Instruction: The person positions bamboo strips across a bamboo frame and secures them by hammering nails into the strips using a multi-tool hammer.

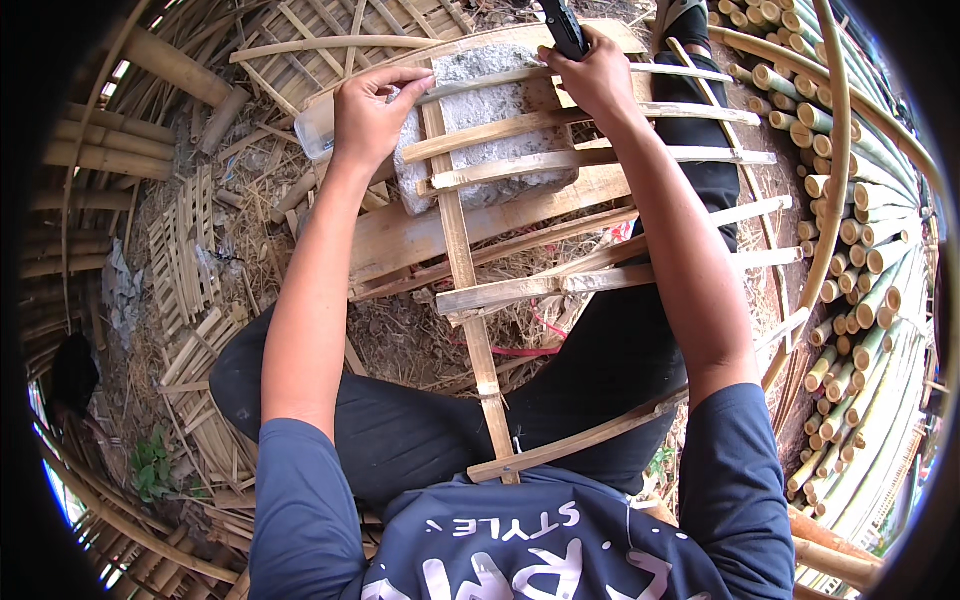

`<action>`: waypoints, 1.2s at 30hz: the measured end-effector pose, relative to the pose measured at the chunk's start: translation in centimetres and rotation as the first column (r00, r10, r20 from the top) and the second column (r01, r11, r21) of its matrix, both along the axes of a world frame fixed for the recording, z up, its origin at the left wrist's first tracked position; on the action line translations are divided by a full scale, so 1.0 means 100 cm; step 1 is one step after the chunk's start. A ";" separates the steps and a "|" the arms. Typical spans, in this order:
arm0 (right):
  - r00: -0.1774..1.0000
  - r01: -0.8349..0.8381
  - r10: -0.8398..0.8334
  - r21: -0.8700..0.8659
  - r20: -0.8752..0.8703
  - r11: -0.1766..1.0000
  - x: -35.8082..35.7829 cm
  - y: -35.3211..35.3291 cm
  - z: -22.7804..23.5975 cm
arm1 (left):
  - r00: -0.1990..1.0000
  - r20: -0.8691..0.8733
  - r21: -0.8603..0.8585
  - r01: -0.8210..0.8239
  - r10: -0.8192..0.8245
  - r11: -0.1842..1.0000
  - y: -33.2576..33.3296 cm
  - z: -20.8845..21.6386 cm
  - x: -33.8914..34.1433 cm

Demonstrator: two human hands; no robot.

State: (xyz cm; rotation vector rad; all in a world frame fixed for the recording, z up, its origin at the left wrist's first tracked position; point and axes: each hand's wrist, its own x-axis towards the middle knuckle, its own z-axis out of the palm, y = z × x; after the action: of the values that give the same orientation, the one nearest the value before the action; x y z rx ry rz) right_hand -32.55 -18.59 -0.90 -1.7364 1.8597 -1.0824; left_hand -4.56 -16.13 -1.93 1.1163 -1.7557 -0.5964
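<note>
My left hand (368,118) is closed in a pinch, thumb and forefinger together at the left end of the topmost bamboo slat (490,82). Whatever small thing lies between those fingertips is too small to make out. Farther right, my right hand (598,82) is wrapped round the grip of a black-handled tool (563,28), whose far end leaves the top of the view. Several slats lie crosswise over a long upright bamboo strip (462,250), forming a ladder-like frame. Under its upper part sits a rough grey concrete block (490,196).
A wide bamboo plank (390,240) lies beneath the block. My crossed legs (600,350) are under the frame. Stacked bamboo poles (870,230) fill the right side. Woven bamboo pieces (183,260) and scraps cover the ground at left. A clear plastic container (314,135) stands beside my left wrist.
</note>
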 end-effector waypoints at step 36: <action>1.000 -0.008 0.008 0.001 0.002 1.000 -0.002 -0.002 -0.004 | 0.991 -0.129 -0.042 0.014 -0.020 0.999 -0.002 -0.016 -0.004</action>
State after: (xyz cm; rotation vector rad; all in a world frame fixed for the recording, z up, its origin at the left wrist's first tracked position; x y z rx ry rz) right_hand -32.78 -18.76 -1.28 -1.7405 1.8498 -1.0797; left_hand -5.00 -16.38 -3.53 1.0128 -1.6598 -0.6267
